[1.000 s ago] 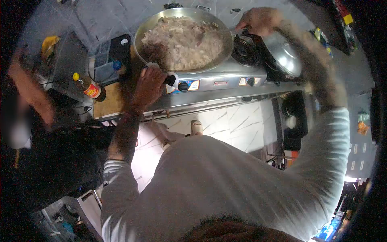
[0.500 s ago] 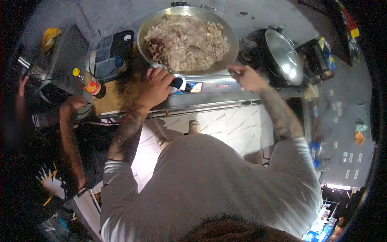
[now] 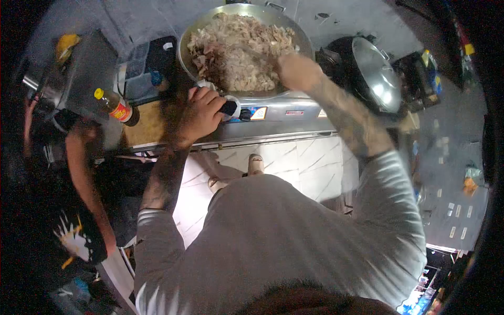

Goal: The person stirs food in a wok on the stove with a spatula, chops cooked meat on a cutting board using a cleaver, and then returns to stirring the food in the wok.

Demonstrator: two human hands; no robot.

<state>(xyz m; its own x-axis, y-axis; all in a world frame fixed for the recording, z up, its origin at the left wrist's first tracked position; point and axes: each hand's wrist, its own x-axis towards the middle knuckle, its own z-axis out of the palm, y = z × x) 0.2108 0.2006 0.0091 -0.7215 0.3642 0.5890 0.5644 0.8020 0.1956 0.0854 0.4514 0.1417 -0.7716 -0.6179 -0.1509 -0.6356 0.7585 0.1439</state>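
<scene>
A wide metal pan (image 3: pixel 187 62) full of chopped, browned meat (image 3: pixel 239 50) stands on a steel gas stove (image 3: pixel 278 113). My left hand (image 3: pixel 203 113) is closed around the pan's dark handle (image 3: pixel 229 108), with a pale cloth (image 3: pixel 207 85) at the pan's near edge. Over the right part of the meat is my right hand (image 3: pixel 299 72), its fingers closed. The utensil in it is mostly hidden and blurred over the meat.
Right of the pan stands a wok with a shiny domed lid (image 3: pixel 375 76). To the left are a yellow-capped bottle (image 3: pixel 118 107), plastic containers (image 3: pixel 139 79) and a wooden board (image 3: pixel 144 125). A co-worker's arm (image 3: pixel 86 178) is at the far left.
My right hand has come from beyond the pan's right side to its near right edge, then up over the meat. My left hand stays at the handle. The co-worker's arm has shifted.
</scene>
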